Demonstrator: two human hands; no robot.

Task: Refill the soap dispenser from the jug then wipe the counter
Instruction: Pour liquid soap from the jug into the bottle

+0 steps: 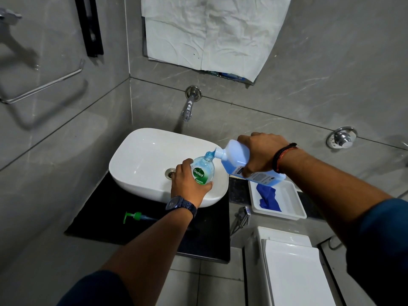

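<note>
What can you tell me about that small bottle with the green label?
The dispenser is a small clear plastic bottle with a green Dettol label, its pump off. It holds pale blue liquid. The left hand grips it, tilted, over the sink. The jug spout meets its open neck, pouring blue soap in.

We grip the soap dispenser [203, 171] in our left hand [187, 184], fingers [183, 163] wrapped round its far side, over the white basin [136, 160]. Our right hand [260, 153] tips the blue jug [240, 162], its spout touching the dispenser's open neck just beyond our left fingertips.
</note>
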